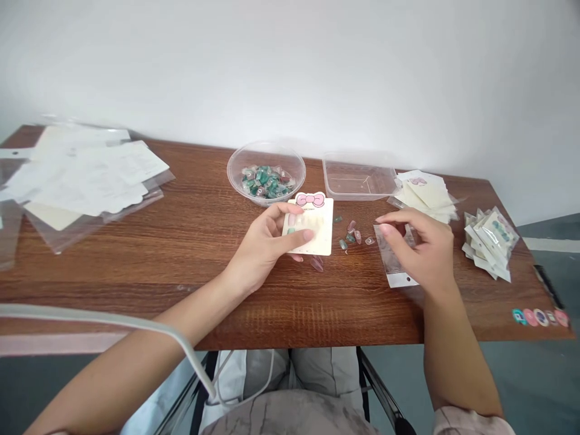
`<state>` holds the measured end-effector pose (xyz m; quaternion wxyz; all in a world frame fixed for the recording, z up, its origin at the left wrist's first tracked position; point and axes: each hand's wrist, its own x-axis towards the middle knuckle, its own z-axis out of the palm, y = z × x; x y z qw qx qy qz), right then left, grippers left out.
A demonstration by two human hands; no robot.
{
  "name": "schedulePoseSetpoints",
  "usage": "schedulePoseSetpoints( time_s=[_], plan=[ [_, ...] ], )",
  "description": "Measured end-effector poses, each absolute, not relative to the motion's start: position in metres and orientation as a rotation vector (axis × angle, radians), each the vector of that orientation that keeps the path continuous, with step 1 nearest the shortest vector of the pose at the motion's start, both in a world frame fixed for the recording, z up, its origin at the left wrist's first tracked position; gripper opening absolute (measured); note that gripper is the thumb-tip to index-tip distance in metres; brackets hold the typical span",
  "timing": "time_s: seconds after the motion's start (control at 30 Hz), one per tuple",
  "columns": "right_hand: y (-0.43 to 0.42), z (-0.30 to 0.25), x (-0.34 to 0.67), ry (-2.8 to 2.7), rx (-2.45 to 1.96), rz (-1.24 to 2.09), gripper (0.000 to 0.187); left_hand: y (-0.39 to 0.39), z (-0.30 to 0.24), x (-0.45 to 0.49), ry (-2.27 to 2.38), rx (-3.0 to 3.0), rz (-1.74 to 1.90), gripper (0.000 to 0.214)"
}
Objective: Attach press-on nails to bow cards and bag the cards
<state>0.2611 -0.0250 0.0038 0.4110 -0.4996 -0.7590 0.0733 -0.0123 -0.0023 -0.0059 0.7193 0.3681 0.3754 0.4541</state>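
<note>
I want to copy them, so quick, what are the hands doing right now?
Left hand: closed, holding a bow-topped card.
Right hand: curled over a clear plastic bag; cannot tell if it grips it.

Not one word could be read out here, folks! The cream display card [309, 232] came up with a tiny line of print under its pink bow [310, 200], far too small to call, and the printed sheets [86, 175] on the left of the wooden table [181, 302] stayed just as unreadable. The round stickers [539, 317] showed only blurred colours.
</note>
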Motion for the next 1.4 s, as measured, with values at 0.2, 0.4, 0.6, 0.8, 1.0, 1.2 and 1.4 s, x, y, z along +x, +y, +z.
schedulePoseSetpoints(
  time_s=[0.2,0.4,0.6,0.8,1.0,1.2,1.4],
  plan=[
    [-0.015,-0.005,0.279,-2.146,-1.670,0.498,0.006,-0.002,-0.003,-0.013,0.829,0.856,1.051,0.047],
    [-0.012,-0.010,0.282,-2.184,-1.722,0.554,0.008,-0.003,-0.004,-0.012,0.866,0.887,1.055,0.046],
    [-0.011,-0.007,0.275,-2.282,-1.693,0.594,0.013,-0.002,-0.005,-0.013,0.893,0.929,1.045,0.045],
    [-0.009,-0.008,0.270,-2.335,-1.652,0.578,0.015,-0.003,-0.003,-0.014,0.918,0.938,1.032,0.046],
    [-0.009,-0.011,0.270,-2.324,-1.629,0.546,0.019,-0.002,-0.004,-0.015,0.907,0.936,1.034,0.045],
    [-0.009,-0.008,0.266,-2.387,-1.593,0.474,0.016,-0.002,-0.004,-0.014,0.901,0.916,1.041,0.049],
    [-0.008,-0.011,0.264,-2.358,-1.574,0.412,0.011,-0.002,-0.003,-0.013,0.896,0.916,1.054,0.047]
  ],
)
